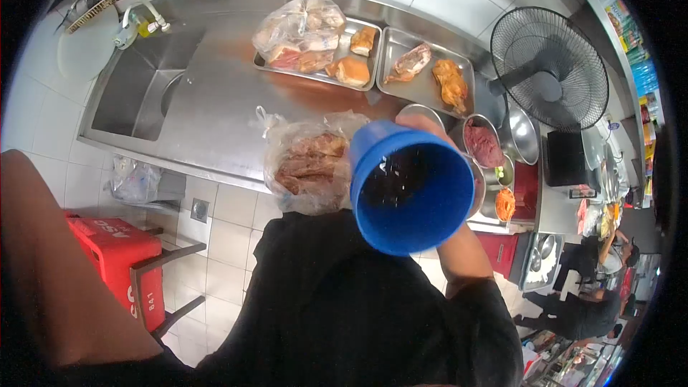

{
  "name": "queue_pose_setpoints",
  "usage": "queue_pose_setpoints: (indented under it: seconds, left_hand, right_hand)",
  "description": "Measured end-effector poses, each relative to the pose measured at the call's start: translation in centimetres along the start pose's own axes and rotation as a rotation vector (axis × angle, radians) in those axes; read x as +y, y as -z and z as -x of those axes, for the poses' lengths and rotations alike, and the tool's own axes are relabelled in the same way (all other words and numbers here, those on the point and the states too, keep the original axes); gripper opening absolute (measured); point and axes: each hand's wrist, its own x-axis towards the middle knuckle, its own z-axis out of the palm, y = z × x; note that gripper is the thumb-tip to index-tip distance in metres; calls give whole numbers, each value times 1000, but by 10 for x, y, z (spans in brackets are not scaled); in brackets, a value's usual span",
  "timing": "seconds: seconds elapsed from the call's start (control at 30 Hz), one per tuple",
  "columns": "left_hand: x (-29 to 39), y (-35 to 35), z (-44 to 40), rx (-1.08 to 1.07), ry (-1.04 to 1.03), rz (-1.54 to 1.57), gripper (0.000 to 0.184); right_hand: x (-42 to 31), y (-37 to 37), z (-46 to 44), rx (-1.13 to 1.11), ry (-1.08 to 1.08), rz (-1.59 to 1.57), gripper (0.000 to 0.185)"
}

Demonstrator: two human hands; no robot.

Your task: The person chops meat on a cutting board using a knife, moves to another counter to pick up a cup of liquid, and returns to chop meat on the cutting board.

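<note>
Close before the camera, a blue plastic cup (pixel 430 233) is tilted so its mouth faces me, with a little dark liquid showing inside. My right hand (pixel 424 123) is wrapped round it from behind; only part of the fingers shows past the rim. At the left edge my left arm is bent upward, and its hand lies outside the picture. Just left of the cup, an open clear plastic bag (pixel 309 165) of brownish-red meat lies at the counter's front edge.
A steel counter (pixel 222 100) with a sink (pixel 140 86) runs ahead. Metal trays (pixel 376 64) of meat, bowls with minced meat (pixel 484 145) and shredded orange food (pixel 505 204), and a black fan (pixel 548 68) stand right. A red crate (pixel 118 258) sits lower left. People work far right.
</note>
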Motion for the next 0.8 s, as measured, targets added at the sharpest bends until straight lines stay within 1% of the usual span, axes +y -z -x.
queue_pose_setpoints:
  seconds: [0.1,0.2,0.23,0.33,0.37,0.43,0.5,0.8]
  left_hand:
    - [2,1,3,5,6,13,20]
    - [3,3,7,7,15,20,20]
    - [4,5,9,8,17,23,20]
    - [7,9,14,13,25,32,20]
    - [7,11,15,14,28,30,20]
    - [9,13,19,19,32,39,20]
    - [9,17,22,22,37,42,20]
    - [14,22,39,38,59,73,20]
  right_hand:
    - [-2,-1,-7,4,211,40,29]
    - [-33,0,-22,-59,275,-3,27]
    - [-33,5,-33,-104,324,-27,28]
    - [-66,9,-44,-131,365,-18,32]
    - [-90,18,-54,-210,285,-32,33]
    - [-101,16,-57,-177,391,-33,35]
    - [-103,14,-57,-139,427,-33,35]
    - [-99,9,-53,-75,369,-95,38]
